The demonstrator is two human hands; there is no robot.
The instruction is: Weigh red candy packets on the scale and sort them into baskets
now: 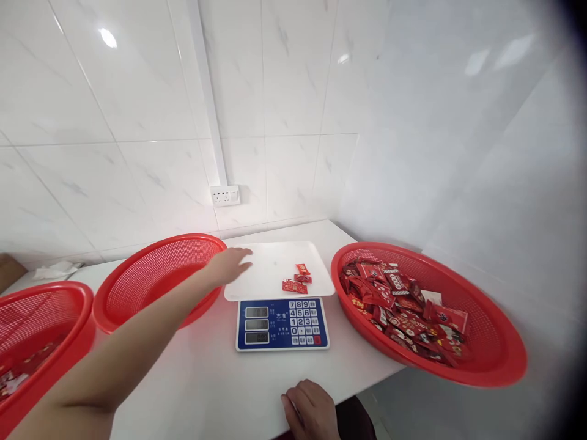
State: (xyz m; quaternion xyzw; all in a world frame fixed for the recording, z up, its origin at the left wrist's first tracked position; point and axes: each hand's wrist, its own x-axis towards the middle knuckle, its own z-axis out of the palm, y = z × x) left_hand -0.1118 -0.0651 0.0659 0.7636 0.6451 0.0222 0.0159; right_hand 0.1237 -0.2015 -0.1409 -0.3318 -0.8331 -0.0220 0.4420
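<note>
My left hand (230,265) reaches out over the left edge of the white pan (270,269) of an electronic scale (282,324), fingers stretched and flat, holding nothing. A few red wrapped candies (297,281) lie on the pan's right part. My right hand (310,408) rests on the table's near edge with its fingers curled under; nothing shows in it. A red mesh basket (495,342) at the right holds several red candy packets (403,308).
An empty red mesh basket (156,278) sits left of the scale, under my left forearm. Another red basket (41,330) at the far left holds some candies. A wall socket (225,195) is on the tiled wall behind. Crumpled tissue (55,269) lies at the back left.
</note>
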